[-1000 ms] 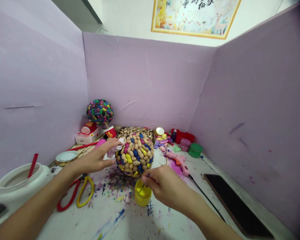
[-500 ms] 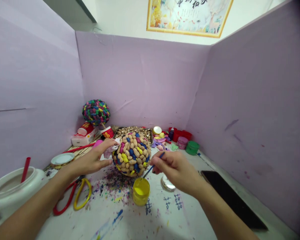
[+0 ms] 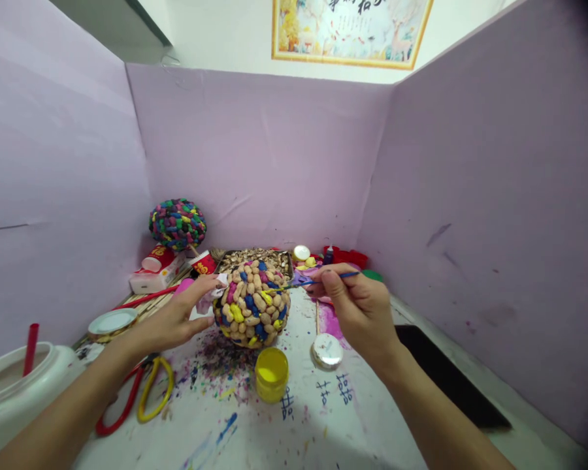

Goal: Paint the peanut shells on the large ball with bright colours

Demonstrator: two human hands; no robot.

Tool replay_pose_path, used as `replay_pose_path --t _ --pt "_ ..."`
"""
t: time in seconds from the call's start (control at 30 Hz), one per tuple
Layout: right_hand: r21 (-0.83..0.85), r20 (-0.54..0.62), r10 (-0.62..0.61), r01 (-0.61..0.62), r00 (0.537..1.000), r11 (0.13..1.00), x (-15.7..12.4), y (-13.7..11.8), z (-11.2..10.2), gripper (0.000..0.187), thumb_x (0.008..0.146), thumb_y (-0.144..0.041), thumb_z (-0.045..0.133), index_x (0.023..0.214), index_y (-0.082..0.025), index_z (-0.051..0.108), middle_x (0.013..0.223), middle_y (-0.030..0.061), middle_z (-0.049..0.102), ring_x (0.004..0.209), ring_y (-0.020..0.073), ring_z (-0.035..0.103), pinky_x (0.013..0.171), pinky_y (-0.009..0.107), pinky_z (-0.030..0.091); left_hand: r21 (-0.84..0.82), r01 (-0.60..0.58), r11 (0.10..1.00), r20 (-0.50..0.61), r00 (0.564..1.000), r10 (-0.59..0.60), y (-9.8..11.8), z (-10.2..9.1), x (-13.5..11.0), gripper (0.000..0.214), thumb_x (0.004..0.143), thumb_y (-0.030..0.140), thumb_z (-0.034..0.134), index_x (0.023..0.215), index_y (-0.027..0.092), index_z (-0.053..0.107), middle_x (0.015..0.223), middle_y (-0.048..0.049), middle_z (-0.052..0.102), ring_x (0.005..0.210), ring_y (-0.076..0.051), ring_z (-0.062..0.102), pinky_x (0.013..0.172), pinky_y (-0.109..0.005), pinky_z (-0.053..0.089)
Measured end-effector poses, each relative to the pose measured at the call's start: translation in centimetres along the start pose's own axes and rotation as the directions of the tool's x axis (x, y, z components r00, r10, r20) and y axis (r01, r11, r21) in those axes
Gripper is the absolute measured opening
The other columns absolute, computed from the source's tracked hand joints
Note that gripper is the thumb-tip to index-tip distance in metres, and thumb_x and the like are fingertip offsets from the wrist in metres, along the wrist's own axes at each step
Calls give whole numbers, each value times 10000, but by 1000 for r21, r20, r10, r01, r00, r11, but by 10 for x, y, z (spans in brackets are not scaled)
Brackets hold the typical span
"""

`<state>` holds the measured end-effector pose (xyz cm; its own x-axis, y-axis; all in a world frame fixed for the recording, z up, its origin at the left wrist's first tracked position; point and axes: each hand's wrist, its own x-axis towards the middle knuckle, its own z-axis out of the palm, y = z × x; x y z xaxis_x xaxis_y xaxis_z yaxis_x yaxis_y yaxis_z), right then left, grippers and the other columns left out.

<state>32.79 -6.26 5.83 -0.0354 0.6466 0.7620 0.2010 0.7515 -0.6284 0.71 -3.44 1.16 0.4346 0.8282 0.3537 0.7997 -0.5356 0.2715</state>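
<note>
A ball covered in peanuts (image 3: pixel 249 313) stands in front of me, some of its shells painted blue, yellow or magenta. My left hand (image 3: pixel 189 310) steadies its left side, thumb and fingers apart, with a crumpled tissue (image 3: pixel 208 300) between the fingers and the shells. Pinched in my right hand (image 3: pixel 355 297) is a thin blue paintbrush (image 3: pixel 306 282). Its tip reaches the ball's upper right, at a yellow-painted peanut. Just in front of the ball sits an open jar of yellow paint (image 3: pixel 271 375). A silvery lid (image 3: pixel 327 351) lies below my right hand.
Red-and-yellow-handled scissors (image 3: pixel 155 390) and a white pot (image 3: pixel 34 372) are at left. A finished-looking multicoloured ball (image 3: pixel 178 224) rests on a cup behind. A tray of shells (image 3: pixel 235 260) stands at the back, a black flat slab (image 3: pixel 451 375) at right. Purple panels (image 3: pixel 264 156) enclose the table.
My right hand has raised the paintbrush from the yellow paint jar to the peanut ball's upper right. My left hand keeps its place on the ball. The view has shifted slightly right.
</note>
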Motion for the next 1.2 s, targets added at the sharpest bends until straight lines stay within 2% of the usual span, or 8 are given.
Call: replay_pose_path --t 0.17,0.8,1.2 --pt "-100 45 -39 44 998 994 -5 6 7 243 910 -311 487 803 -186 665 746 49 704 665 157 681 622 288 576 13 -21 1000 -12 1000 22 3 -1 0 604 867 442 512 1397 219 329 1476 -131 374 1339 -325 354 1093 -477 313" --pt "-145 68 -64 73 996 987 -7 7 11 221 917 -294 467 832 -196 647 744 34 707 672 155 685 611 290 550 33 -12 999 -24 1000 12 2 0 -1 602 857 446 518 1391 222 350 1475 -118 382 1339 -322 356 1097 -472 311" --pt "-166 101 -107 123 989 978 -6 3 11 197 907 -264 475 820 -193 637 753 38 710 690 152 669 625 286 530 23 21 1000 15 1000 -21 5 -2 1 605 863 463 499 1386 210 328 1481 -126 363 1346 -315 340 1103 -476 297"
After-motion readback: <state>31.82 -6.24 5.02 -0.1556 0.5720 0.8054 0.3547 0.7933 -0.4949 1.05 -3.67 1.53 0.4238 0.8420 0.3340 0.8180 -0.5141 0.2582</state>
